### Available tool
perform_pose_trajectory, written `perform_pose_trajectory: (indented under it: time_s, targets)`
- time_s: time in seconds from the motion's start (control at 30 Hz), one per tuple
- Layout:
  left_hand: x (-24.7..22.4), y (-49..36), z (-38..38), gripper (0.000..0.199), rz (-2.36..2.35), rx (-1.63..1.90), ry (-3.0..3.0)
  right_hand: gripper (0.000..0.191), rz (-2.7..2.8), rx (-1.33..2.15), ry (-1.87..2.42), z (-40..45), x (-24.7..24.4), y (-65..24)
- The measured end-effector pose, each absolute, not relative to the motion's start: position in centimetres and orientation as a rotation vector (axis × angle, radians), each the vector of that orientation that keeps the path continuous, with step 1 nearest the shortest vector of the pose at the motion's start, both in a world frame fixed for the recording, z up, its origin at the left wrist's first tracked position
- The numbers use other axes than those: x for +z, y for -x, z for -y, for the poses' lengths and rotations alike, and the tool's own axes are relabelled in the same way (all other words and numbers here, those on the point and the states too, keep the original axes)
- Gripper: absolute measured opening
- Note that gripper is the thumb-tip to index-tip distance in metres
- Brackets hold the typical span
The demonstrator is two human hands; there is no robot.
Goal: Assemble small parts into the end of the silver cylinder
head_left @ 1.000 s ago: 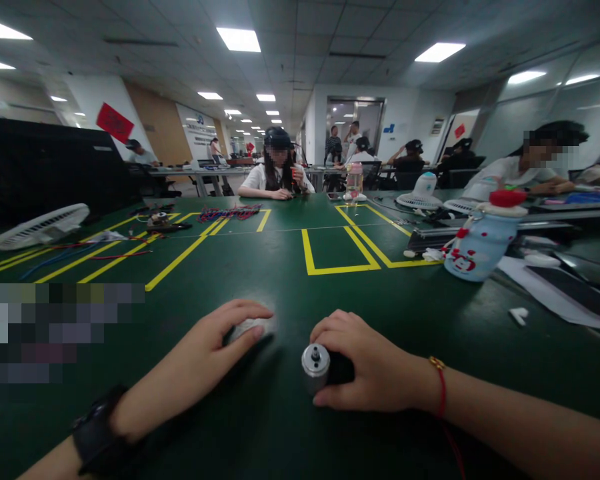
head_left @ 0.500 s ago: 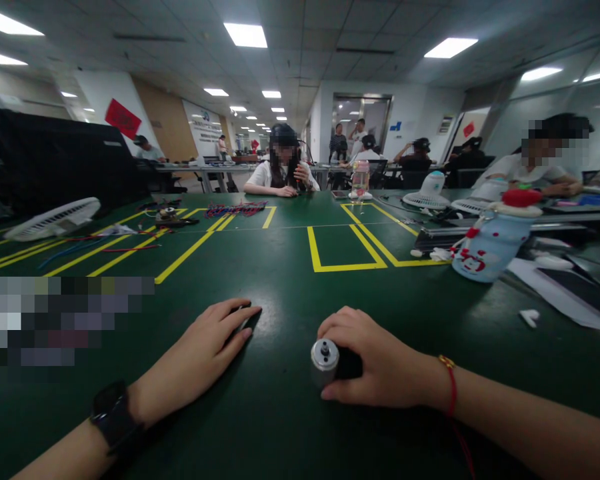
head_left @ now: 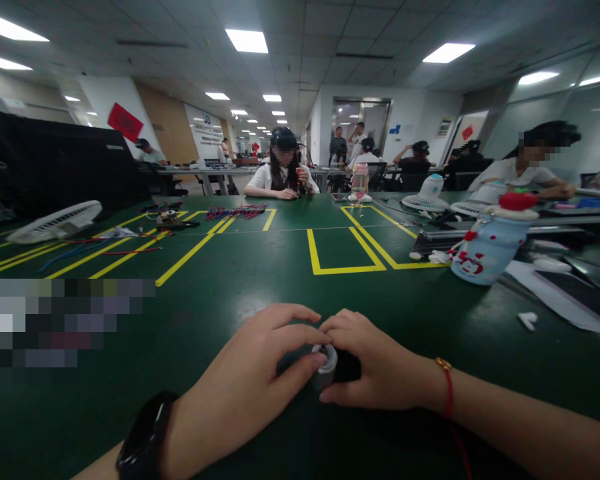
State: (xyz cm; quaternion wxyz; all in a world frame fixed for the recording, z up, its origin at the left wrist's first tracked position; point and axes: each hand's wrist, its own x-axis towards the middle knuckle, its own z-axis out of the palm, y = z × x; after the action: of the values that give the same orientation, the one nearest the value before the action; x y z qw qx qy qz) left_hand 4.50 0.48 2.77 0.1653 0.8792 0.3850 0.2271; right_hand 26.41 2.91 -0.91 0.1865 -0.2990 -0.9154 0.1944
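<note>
A small silver cylinder, which looks like an electric motor (head_left: 325, 377), stands upright on the green table. My right hand (head_left: 370, 363) is closed around its right side, fingers behind and thumb in front. Over its top, my left hand (head_left: 267, 363) has the thumb and index finger curled in a pinch at the shaft end. These fingertips cover most of the motor's top face; whatever small thing is between them cannot be made out.
A blue bottle with a red lid (head_left: 493, 243) stands to the right, near white earbuds (head_left: 529, 319) and a dark phone (head_left: 575, 297). Yellow tape (head_left: 347, 270) marks the table. Wires (head_left: 235, 211) and a white fan (head_left: 55, 221) lie farther left. A person (head_left: 283, 167) sits opposite.
My left hand has moved right, from the table up to the motor's top, where its thumb and index finger now cover the shaft. My right hand keeps its hold on the motor.
</note>
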Motion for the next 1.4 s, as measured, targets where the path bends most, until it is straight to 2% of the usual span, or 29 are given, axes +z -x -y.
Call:
perform_pose_trajectory:
  time_s: [0.4, 0.63, 1.0, 1.23, 1.4]
  targets:
    - [3.1, -5.0, -1.3, 0.017, -1.015, 0.679, -2.364, 0.04, 2.591, 0.535, 0.837, -2.9, -0.9, -26.4]
    - [3.7, -4.1, -1.2, 0.016, -1.03, 0.846, -2.285, 0.041, 2.583, 0.522, 0.857, -3.0, -0.9, -26.5]
    - [-0.7, -1.4, -1.5, 0.016, -1.104, 0.578, -2.297, 0.038, 2.573, 0.539, 0.881, -2.9, -0.7, -26.3]
    - [-0.5, -1.6, -1.3, 0.018, -1.11, 0.562, -2.312, 0.039, 2.574, 0.543, 0.89, -2.8, -0.7, -26.3]
    - [-0.1, 1.5, -3.4, 0.02, -1.252, 0.667, -2.294, 0.041, 2.569, 0.562, 0.891, -2.8, -0.6, -26.4]
